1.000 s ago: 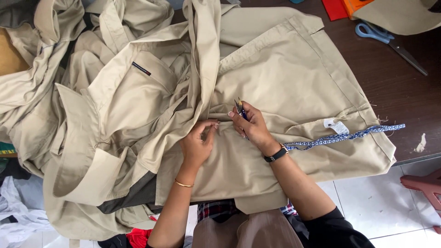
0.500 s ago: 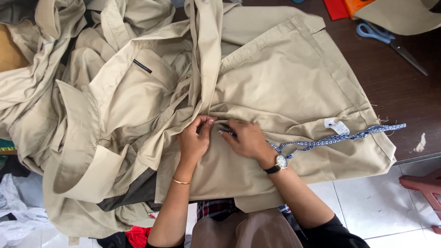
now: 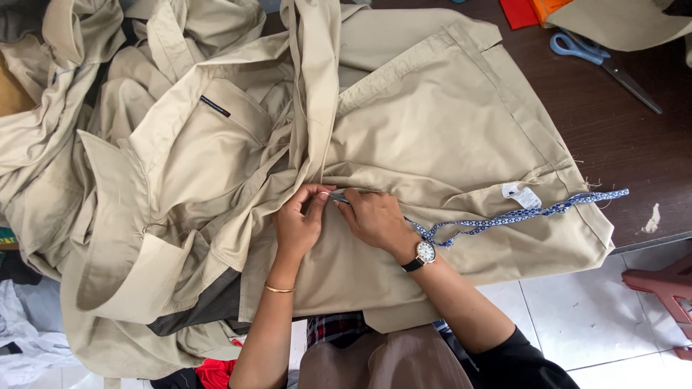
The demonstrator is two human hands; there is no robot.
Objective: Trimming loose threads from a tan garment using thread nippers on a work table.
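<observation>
A beige garment (image 3: 447,130) lies spread on a dark wooden table (image 3: 627,151), bunched into folds at the left. My left hand (image 3: 297,225) pinches a fold of the beige fabric at a seam in the middle. My right hand (image 3: 376,220) rests right beside it, fingertips touching, and holds a small metal cutting tool (image 3: 339,197) with its tip at the seam. A blue patterned ribbon (image 3: 519,215) trails from near my right wrist across the cloth to the right edge. A white label (image 3: 523,195) is sewn near that edge.
Blue-handled scissors (image 3: 578,47) lie on the table at the top right, next to red and orange cloth (image 3: 530,11) and another beige piece (image 3: 620,21). A red stool (image 3: 663,284) stands on the white tiled floor at right. More clothes are heaped at the left.
My right hand came down from a raised position with the tool and moved left to meet my left hand at the seam. The left hand stayed on the fold.
</observation>
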